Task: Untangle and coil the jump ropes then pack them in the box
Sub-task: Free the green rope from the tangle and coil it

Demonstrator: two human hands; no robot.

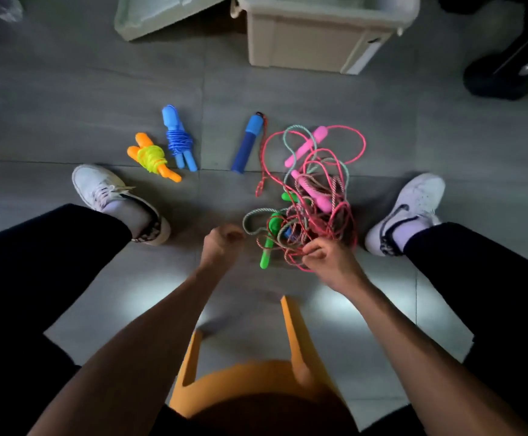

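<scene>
We see the beige box (319, 36) at top, its inside out of view. Our right hand (325, 256) pinches red cord of the tangled ropes (310, 196) on the floor; our left hand (222, 243) hovers beside, fingers curled into a fist. Two coiled ropes (165, 149) lie far left.

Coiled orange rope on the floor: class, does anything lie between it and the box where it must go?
Nothing visible does. The coiled orange rope lies on bare floor, with the coiled blue rope beside it; open tiles stretch up to the box.
</scene>
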